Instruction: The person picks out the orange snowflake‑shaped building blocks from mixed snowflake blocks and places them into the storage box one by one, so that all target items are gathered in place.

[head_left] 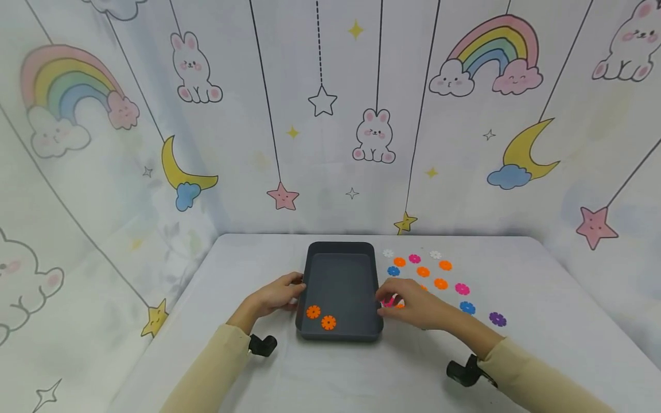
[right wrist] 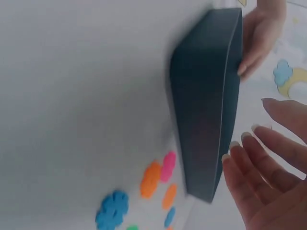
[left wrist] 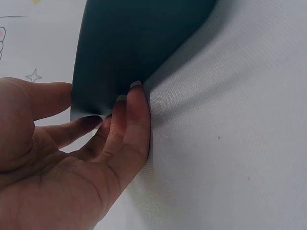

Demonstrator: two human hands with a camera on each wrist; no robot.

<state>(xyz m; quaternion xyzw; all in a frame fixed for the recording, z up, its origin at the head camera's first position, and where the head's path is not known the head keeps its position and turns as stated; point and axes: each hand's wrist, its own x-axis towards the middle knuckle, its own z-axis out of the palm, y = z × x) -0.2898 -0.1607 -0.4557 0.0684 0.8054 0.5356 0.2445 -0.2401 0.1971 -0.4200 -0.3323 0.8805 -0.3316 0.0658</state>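
A dark grey rectangular tray (head_left: 341, 275) stands on the white cloth, with two orange flower-shaped discs (head_left: 321, 322) in its near left corner. My left hand (head_left: 277, 293) holds the tray's left side; in the left wrist view its thumb lies at the rim while the fingers press against the outer wall. Over by the right rim is my right hand (head_left: 419, 304), thumb and fingers loosely curved and apart. Nothing shows between those fingers (right wrist: 254, 172) in the right wrist view. A pink disc (head_left: 387, 302) is partly hidden behind the right hand.
Several flower-shaped discs lie spread on the table right of the tray, among them a blue one (head_left: 467, 308), a purple one (head_left: 498, 319) and a white one (head_left: 435, 254). A patterned cloth backdrop (head_left: 330, 172) rises behind the table's far edge.
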